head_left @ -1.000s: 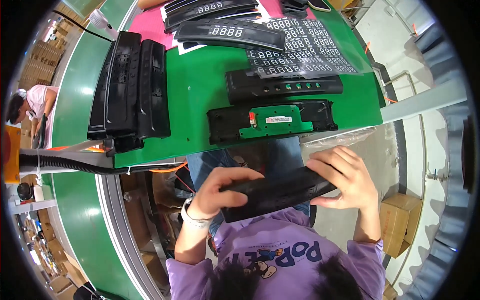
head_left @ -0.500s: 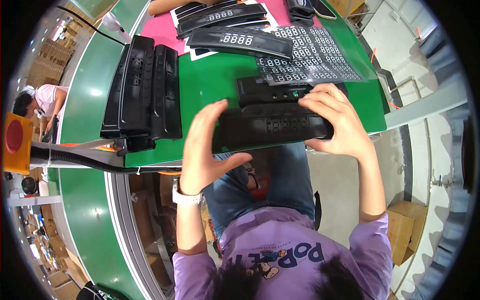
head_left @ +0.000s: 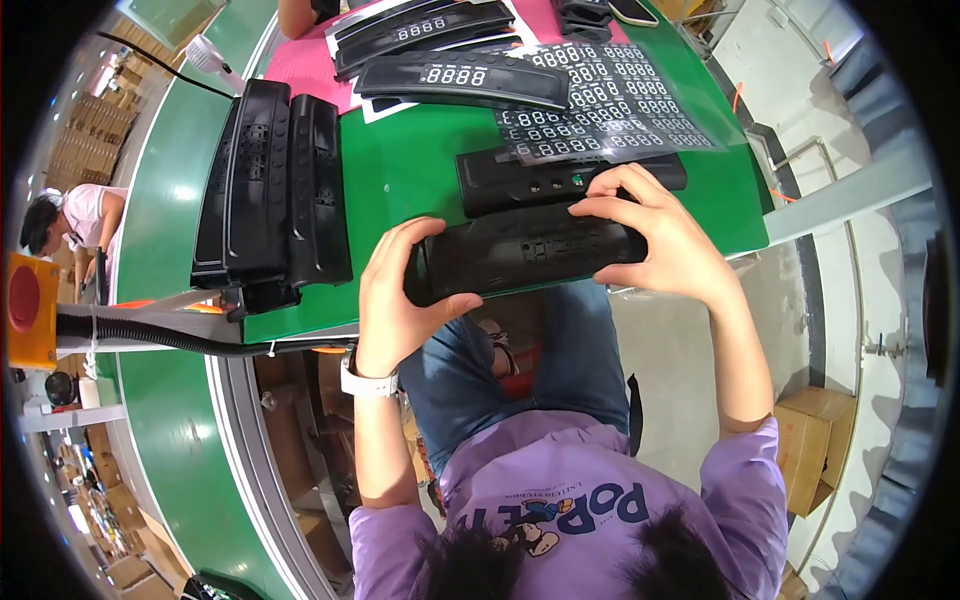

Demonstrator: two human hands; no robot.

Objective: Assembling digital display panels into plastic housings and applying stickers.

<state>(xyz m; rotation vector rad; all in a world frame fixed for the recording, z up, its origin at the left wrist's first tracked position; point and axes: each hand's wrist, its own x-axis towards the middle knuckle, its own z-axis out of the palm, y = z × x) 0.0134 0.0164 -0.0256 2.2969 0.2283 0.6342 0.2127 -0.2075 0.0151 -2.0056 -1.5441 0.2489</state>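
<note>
A long black plastic display panel [head_left: 490, 258], with digit-shaped cutouts, lies along the front edge of the green table. Its left end sits between the thumb and fingers of my left hand [head_left: 400, 285]. On its right end my right hand [head_left: 650, 235] is closed, thumb on the near edge and fingertips on the far edge. Directly behind is another black panel [head_left: 490, 180] with small round holes and a green spot. Partly over that one lies a clear film sheet [head_left: 620, 110] printed with rows of white digit shapes.
Several black panels [head_left: 265, 190] stand side by side at the left. Farther back, panels with white digits [head_left: 460, 80] rest on white paper and a pink mat [head_left: 300, 65]. An orange box with a red button [head_left: 30, 300] is at far left; another person's arm [head_left: 293, 18] shows at the top.
My left hand has closed in from beside the panel onto its left end. The panel is tilted differently, and my right hand keeps its hold. The whole view has shifted slightly.
</note>
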